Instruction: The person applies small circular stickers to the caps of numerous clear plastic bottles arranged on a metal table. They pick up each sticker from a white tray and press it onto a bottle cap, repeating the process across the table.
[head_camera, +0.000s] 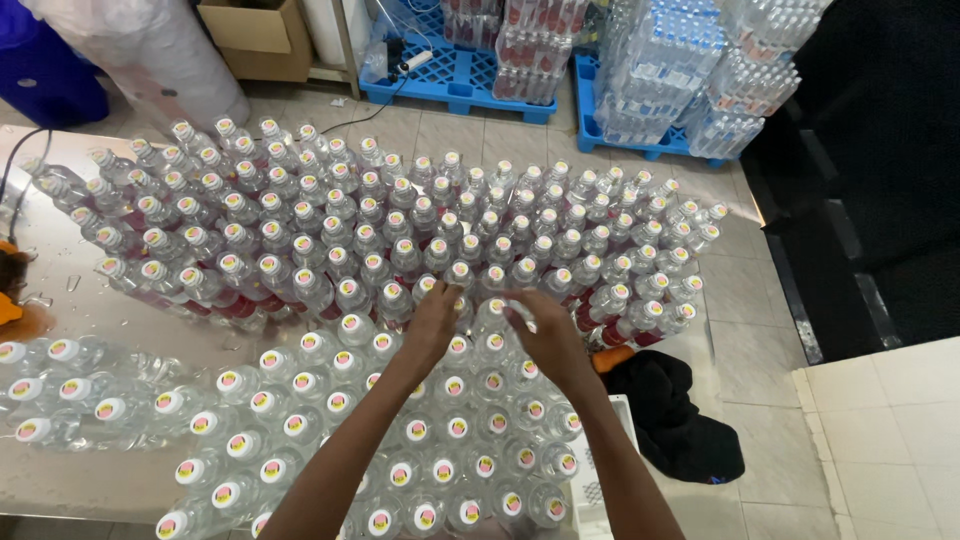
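Many small clear plastic bottles with white caps bearing pink and yellow round stickers stand packed together on a steel table (80, 480). The far rows (300, 240) hold reddish liquid low down; the near rows (420, 440) look clear. My left hand (435, 322) reaches in over the middle of the cluster, fingers curled down on a bottle cap. My right hand (545, 335) sits just to the right of it, fingers bent around the top of another bottle (492, 312). Both forearms cross over the near bottles.
A black cloth (675, 415) lies on the tiled floor to the right of the table. Blue pallets (460, 85) with shrink-wrapped bottle packs (690, 70) stand at the back. A cardboard box (262, 38) and a blue drum (45, 70) are at the back left.
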